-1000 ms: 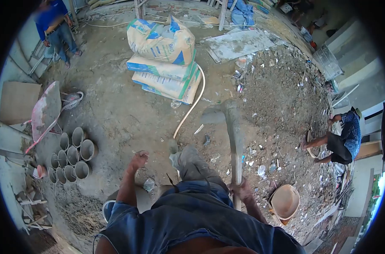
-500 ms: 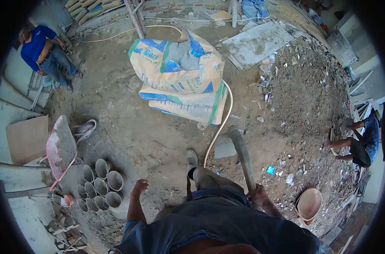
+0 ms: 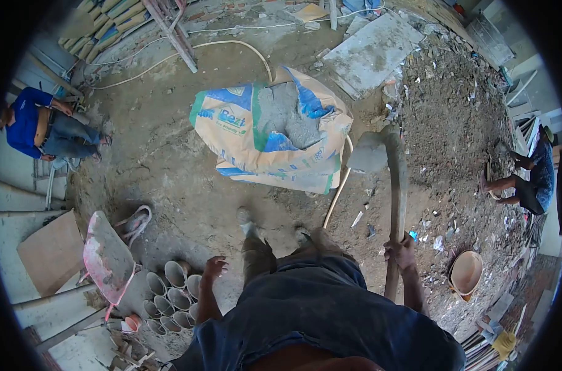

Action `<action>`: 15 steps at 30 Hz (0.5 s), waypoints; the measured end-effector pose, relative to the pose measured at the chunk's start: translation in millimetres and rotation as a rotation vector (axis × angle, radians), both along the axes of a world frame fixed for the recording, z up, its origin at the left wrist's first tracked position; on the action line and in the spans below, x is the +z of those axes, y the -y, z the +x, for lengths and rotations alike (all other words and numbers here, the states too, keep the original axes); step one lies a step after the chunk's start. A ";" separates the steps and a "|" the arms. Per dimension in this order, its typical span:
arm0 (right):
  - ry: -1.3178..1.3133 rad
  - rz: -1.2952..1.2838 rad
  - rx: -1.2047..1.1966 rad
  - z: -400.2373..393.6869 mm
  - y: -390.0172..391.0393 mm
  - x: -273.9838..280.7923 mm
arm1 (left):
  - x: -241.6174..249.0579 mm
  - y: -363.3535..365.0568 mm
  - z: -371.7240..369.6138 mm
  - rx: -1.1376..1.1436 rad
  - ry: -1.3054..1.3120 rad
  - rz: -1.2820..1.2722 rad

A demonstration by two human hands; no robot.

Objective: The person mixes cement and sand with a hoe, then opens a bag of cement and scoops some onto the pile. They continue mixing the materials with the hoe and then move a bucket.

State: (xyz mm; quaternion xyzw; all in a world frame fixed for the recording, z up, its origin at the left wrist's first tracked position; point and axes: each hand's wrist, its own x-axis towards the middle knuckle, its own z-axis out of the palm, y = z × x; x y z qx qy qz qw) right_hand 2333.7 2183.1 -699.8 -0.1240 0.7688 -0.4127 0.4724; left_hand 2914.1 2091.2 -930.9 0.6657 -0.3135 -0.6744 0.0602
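Observation:
In my right hand [image 3: 402, 250] is the wooden handle of a hoe [image 3: 397, 204]; the fingers wrap round it. Its flat grey blade [image 3: 366, 152] is raised beside the right edge of a torn paper cement bag [image 3: 231, 133]. Grey powder [image 3: 287, 114] shows through the bag's ripped top. A second bag [image 3: 274, 180] lies beneath it. My left hand [image 3: 216, 267] hangs free at my left side, fingers loosely bent and nothing in them, near several bucket-like containers [image 3: 177, 272].
A wheelbarrow [image 3: 109, 253] stands at the left. A person in blue [image 3: 37, 127] is at the far left, another person [image 3: 531, 179] at the right. A hose [image 3: 338, 198] runs by the bags. Rubble [image 3: 447, 136] and a shallow basin [image 3: 466, 273] lie to the right.
The hoe has come up and forward, its blade now near the bag's right side. My view has shifted and both feet now show, nearer the bags.

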 end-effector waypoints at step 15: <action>-0.451 -0.306 -0.688 296.7 203.4 146.7 | 49.5 583.1 53.6 -0.567 -0.078 -0.236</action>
